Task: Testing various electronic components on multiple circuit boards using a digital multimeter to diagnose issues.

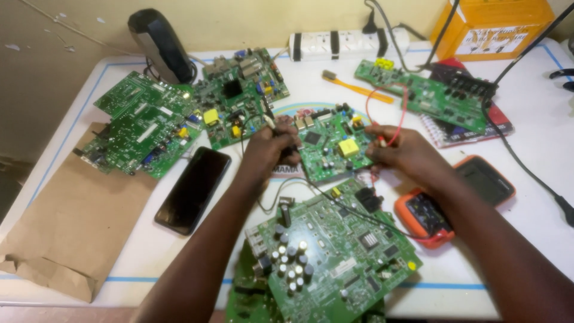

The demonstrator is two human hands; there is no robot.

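Observation:
A small green circuit board [330, 146] with a yellow block lies at the table's middle. My left hand [269, 149] pinches a black probe at the board's left edge. My right hand [402, 151] grips a red probe at the board's right edge; its red wire [382, 98] loops up behind. Black and red leads run down to an orange multimeter [426, 214], which lies partly under my right forearm. A larger green board [335, 251] with several capacitors sits nearest me.
More green boards lie at the left [143, 125], back centre [239, 96] and back right [430, 96]. A black phone [192, 190], brown paper [72, 227], white power strip [347, 43], orange box [496, 27], toothbrush [356, 88] and notebook [472, 128] surround them.

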